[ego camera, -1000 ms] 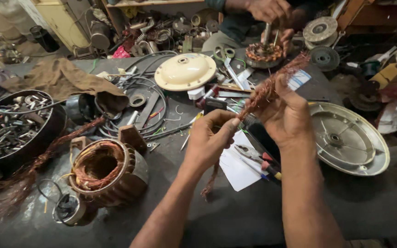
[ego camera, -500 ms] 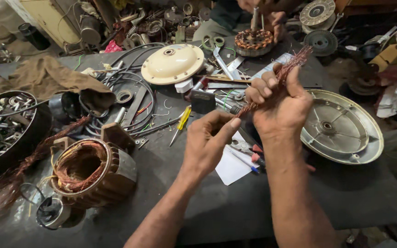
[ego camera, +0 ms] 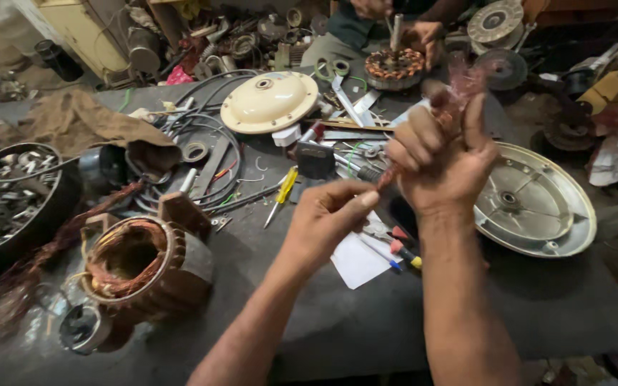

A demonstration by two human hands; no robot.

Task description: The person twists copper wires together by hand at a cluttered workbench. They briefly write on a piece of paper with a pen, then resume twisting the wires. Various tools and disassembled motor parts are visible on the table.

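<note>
Right hand (ego camera: 441, 161) fists around a copper wire bundle (ego camera: 459, 82) held above the tabletop (ego camera: 366, 322), just left of the metal cover (ego camera: 534, 200); left hand (ego camera: 330, 214) pinches its lower end. Light, springy, easily kinked, it seems best gripped mid-bundle.

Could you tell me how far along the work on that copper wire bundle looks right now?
Already out: a copper wire bundle is free, off any core. In hand: the right hand has it in its grip, and the left hand pinches its lower end. Left: the motor stator on the table is full of windings.
</note>
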